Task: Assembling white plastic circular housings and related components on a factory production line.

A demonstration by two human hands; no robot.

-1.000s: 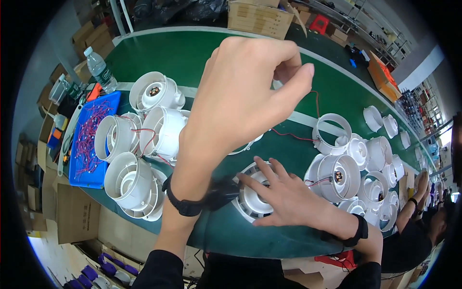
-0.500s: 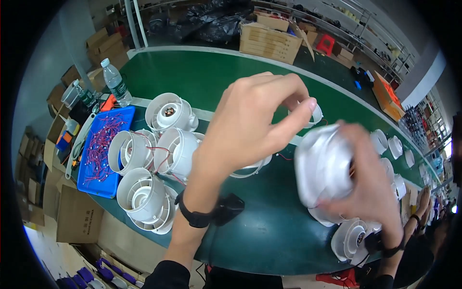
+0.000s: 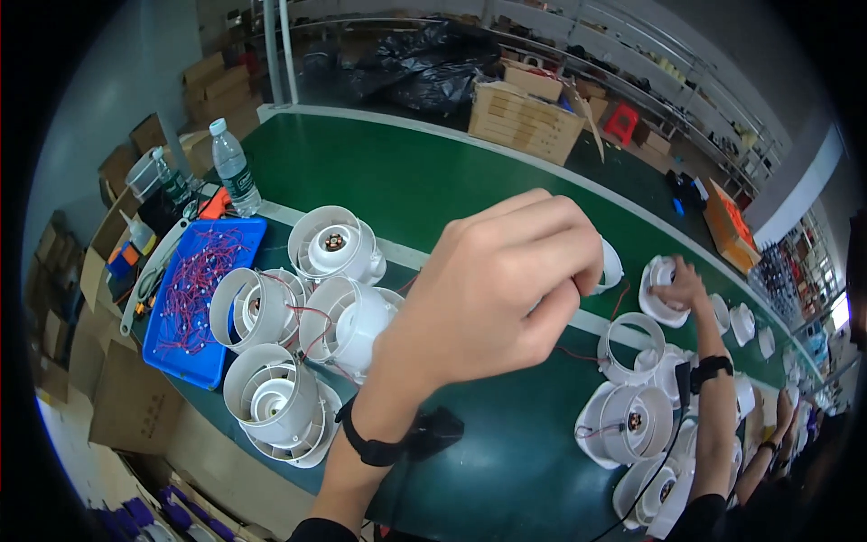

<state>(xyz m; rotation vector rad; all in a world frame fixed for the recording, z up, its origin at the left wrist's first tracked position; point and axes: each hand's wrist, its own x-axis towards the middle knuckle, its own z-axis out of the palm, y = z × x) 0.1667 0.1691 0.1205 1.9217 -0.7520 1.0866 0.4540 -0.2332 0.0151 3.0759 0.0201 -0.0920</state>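
My left hand is raised over the middle of the table, its fingers curled and pressed together. Whatever it may hold is hidden. Behind its fingertips shows part of a white ring-shaped housing with a red wire. Farther right, my right hand reaches to the green belt and grips a white fan housing. Closer in on the right, a round housing with a copper-coloured motor core stands among several similar ones. More white fan housings with red wires stand to the left of my left forearm.
A blue tray of red wires lies at the left, with a plastic bottle beyond it. A cardboard box stands past the green belt. At the far right are another person's hands.
My right hand has carried the white fan housing away from me to the belt. My left hand's fingers have curled further closed. The whole view has shifted slightly.
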